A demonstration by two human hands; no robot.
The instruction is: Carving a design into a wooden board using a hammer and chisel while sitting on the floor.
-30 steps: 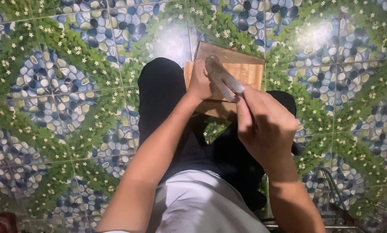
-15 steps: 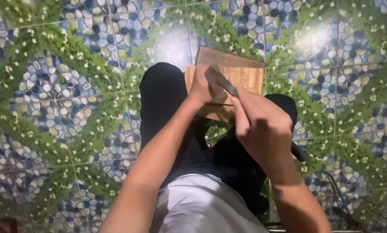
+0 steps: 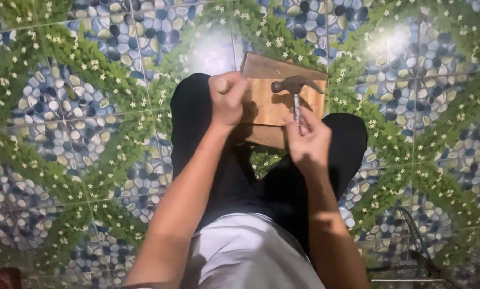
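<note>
Since half a second ago, both hands have parted: the left hand (image 3: 227,100) has slid off to the left edge of the wooden board (image 3: 274,104) and is curled into a fist on a pale rounded end, while the right hand (image 3: 307,142) has drawn back, fingers closed round the handle of the claw hammer (image 3: 296,85), whose head now stands above the board, just ahead of that grip. That looks like a raised stroke. Head view counts one board, one hammer, two hands, resting over the dark-trousered knees (image 3: 197,123) on the pebble-and-leaf patterned floor tiles (image 3: 63,107)
</note>
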